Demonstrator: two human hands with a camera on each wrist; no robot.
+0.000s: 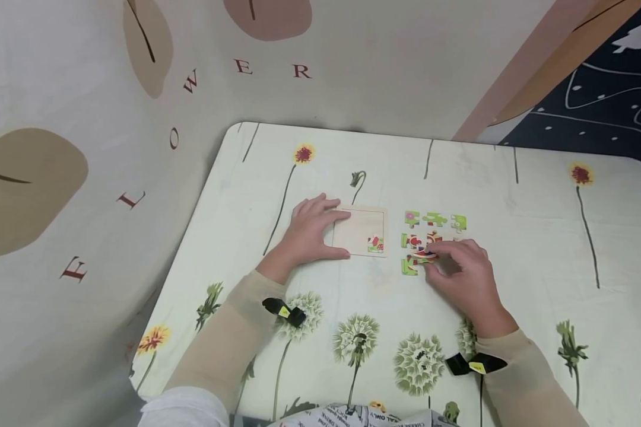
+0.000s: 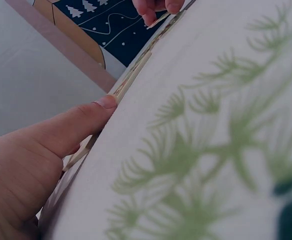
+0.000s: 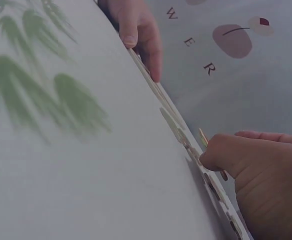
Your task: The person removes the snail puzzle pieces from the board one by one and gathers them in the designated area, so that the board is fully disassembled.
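A square wooden puzzle board [image 1: 357,232] lies flat on the table, with one picture piece [image 1: 375,244] in its lower right corner. My left hand [image 1: 311,231] rests at the board's left side, thumb and forefinger stretched out along its lower and upper edges. In the left wrist view, the thumb [image 2: 105,102] touches the board's edge. To the right, my right hand [image 1: 467,276] pinches a small puzzle piece [image 1: 425,255] between thumb and forefinger, tilted above the loose pieces. That held piece [image 3: 203,137] shows edge-on in the right wrist view. My right hand partly hides the loose pieces.
Several loose puzzle pieces [image 1: 434,219] lie in rough rows right of the board. A flower-printed cloth covers the table [image 1: 529,237]. Behind it hangs a pale printed curtain [image 1: 384,71], with a dark patterned one [image 1: 609,101] at the right.
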